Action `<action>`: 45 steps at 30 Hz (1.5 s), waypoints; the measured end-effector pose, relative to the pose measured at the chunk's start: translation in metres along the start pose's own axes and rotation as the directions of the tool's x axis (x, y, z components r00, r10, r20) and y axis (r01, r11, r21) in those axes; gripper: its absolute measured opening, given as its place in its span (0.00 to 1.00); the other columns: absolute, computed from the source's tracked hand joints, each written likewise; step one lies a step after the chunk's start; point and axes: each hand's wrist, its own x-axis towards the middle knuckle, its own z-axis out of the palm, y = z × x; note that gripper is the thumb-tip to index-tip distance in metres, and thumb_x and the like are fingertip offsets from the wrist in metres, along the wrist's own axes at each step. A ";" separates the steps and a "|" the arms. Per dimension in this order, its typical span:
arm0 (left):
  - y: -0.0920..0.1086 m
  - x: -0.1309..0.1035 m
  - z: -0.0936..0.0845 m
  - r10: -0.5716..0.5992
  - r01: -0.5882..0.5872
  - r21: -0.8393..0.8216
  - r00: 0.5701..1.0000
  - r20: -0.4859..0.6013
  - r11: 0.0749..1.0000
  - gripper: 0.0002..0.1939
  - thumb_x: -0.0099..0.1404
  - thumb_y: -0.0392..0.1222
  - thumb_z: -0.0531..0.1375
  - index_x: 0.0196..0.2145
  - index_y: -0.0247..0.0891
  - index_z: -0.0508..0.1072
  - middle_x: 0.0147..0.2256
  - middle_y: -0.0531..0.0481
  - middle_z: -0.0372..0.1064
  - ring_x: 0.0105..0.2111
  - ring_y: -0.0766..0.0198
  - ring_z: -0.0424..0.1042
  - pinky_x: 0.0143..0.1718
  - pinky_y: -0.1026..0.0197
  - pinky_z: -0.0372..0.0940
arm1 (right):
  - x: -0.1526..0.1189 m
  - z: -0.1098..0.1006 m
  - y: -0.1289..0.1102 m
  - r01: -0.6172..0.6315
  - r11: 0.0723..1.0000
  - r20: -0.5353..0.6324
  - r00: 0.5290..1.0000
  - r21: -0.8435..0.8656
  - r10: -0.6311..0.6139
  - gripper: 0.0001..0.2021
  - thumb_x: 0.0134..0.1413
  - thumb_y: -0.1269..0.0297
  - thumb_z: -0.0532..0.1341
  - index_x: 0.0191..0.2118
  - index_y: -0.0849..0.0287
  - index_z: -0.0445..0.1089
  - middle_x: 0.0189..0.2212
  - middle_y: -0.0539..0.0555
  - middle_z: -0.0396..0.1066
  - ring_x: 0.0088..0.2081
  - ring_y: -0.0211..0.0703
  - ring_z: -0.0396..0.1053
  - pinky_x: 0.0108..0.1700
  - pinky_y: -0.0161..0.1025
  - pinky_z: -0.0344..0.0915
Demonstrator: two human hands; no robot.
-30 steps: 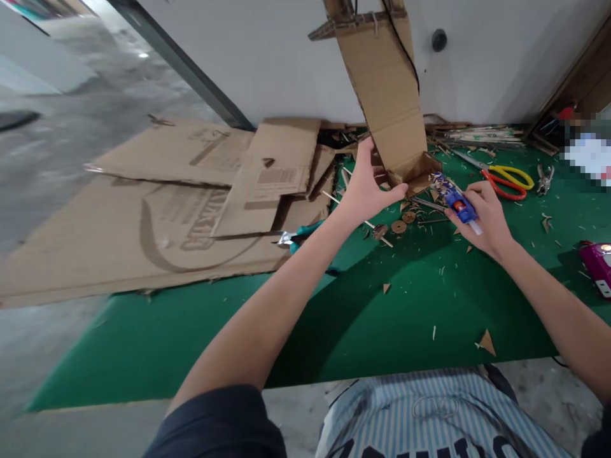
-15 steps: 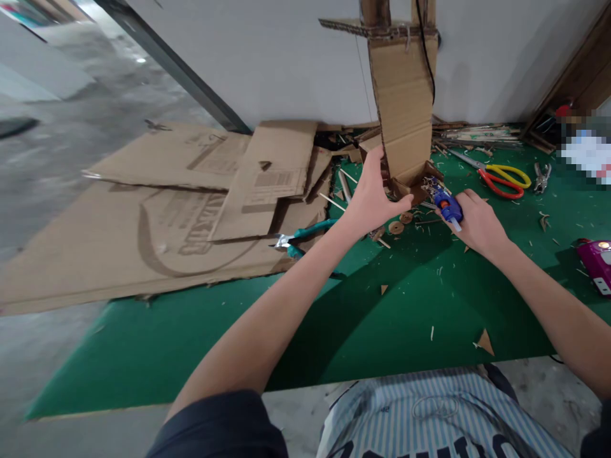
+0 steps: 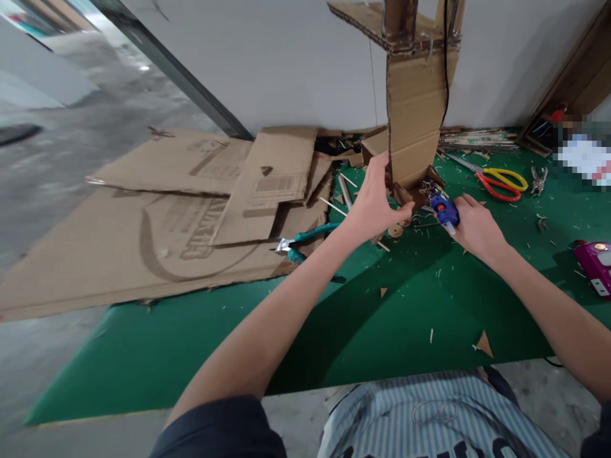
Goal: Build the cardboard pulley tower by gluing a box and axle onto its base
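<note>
A tall cardboard structure rises over the back of the green table, with a ledge near its top and an open box-like base. My left hand grips the left side of that base, thumb in front and fingers partly hidden behind the cardboard. In my right hand is a blue hot glue gun, its nozzle end against the right side of the base. The exact spot where the nozzle meets the cardboard is hard to make out. Small cardboard discs lie just below the base.
Flat cardboard sheets cover the table's left, with teal-handled pliers at their edge. To the right lie scissors, a small metal tool and a magenta power socket. A black cable hangs along the structure. Scraps litter the green table.
The top of the cardboard structure has shifted right and lower in view, showing more of the ledge's upper face. Both hands keep nearly the same place and grip.
</note>
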 end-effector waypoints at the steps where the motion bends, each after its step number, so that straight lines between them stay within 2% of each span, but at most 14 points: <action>1: 0.000 0.000 0.000 0.005 -0.005 0.004 1.000 -0.002 1.000 0.43 0.62 0.41 0.67 0.68 0.44 0.48 0.64 0.35 0.56 0.67 0.41 0.59 0.67 0.36 0.60 | 0.000 0.000 0.000 -0.001 1.000 -0.007 1.000 -0.004 0.001 0.07 0.62 0.63 0.60 0.42 0.61 0.68 0.42 0.63 0.73 0.35 0.52 0.72 0.32 0.43 0.60; 8: 0.001 0.001 0.001 0.033 -0.033 0.014 0.999 -0.020 0.999 0.44 0.61 0.40 0.68 0.67 0.45 0.49 0.63 0.37 0.57 0.67 0.41 0.60 0.68 0.36 0.59 | 0.000 0.004 -0.002 0.017 1.000 -0.039 0.999 0.012 -0.017 0.04 0.60 0.64 0.60 0.38 0.58 0.65 0.38 0.61 0.72 0.34 0.51 0.71 0.30 0.42 0.58; 18: 0.000 0.001 -0.002 0.046 -0.046 0.011 0.999 -0.022 0.999 0.44 0.62 0.42 0.68 0.68 0.46 0.48 0.64 0.36 0.56 0.67 0.41 0.59 0.66 0.36 0.62 | -0.001 0.007 0.002 0.031 0.999 -0.033 0.999 0.036 -0.030 0.06 0.63 0.61 0.58 0.36 0.58 0.65 0.36 0.60 0.71 0.31 0.48 0.69 0.29 0.41 0.57; 27: -0.001 0.002 -0.003 0.026 -0.026 0.004 0.999 -0.034 1.000 0.44 0.62 0.43 0.68 0.68 0.45 0.48 0.64 0.36 0.56 0.67 0.42 0.60 0.66 0.37 0.63 | -0.004 0.002 -0.001 0.028 0.999 -0.072 0.997 0.042 -0.025 0.08 0.63 0.61 0.58 0.42 0.60 0.68 0.42 0.62 0.72 0.33 0.49 0.71 0.28 0.42 0.58; 33: 0.000 0.001 -0.002 0.032 -0.032 0.010 0.999 -0.029 0.999 0.45 0.62 0.43 0.68 0.69 0.46 0.49 0.65 0.37 0.57 0.67 0.42 0.60 0.67 0.36 0.61 | -0.003 0.004 -0.003 0.013 0.999 -0.038 0.999 0.034 -0.012 0.05 0.61 0.64 0.58 0.40 0.59 0.67 0.41 0.61 0.71 0.33 0.49 0.71 0.29 0.42 0.58; 37: -0.002 0.001 -0.002 0.024 -0.024 -0.008 0.999 -0.026 1.000 0.45 0.62 0.43 0.69 0.69 0.46 0.49 0.65 0.37 0.56 0.68 0.41 0.59 0.68 0.36 0.61 | -0.004 0.005 -0.004 0.010 0.999 -0.030 1.000 0.040 -0.009 0.07 0.62 0.62 0.57 0.40 0.59 0.67 0.40 0.62 0.72 0.33 0.50 0.71 0.28 0.42 0.58; 41: -0.003 0.001 -0.003 -0.025 0.025 -0.076 1.000 -0.007 0.997 0.45 0.63 0.45 0.69 0.69 0.46 0.48 0.65 0.36 0.56 0.65 0.44 0.63 0.63 0.41 0.68 | -0.006 0.004 -0.003 0.005 0.998 -0.048 0.999 0.059 -0.002 0.11 0.62 0.60 0.58 0.44 0.60 0.68 0.46 0.64 0.72 0.34 0.52 0.72 0.29 0.44 0.61; 45: -0.008 0.002 -0.003 -0.098 0.099 -0.190 0.995 0.015 0.977 0.43 0.63 0.47 0.67 0.68 0.47 0.49 0.65 0.36 0.58 0.55 0.49 0.74 0.52 0.47 0.76 | -0.008 0.000 -0.001 0.063 0.984 -0.164 0.986 0.166 -0.035 0.10 0.62 0.58 0.58 0.44 0.58 0.68 0.46 0.64 0.72 0.41 0.55 0.73 0.36 0.46 0.67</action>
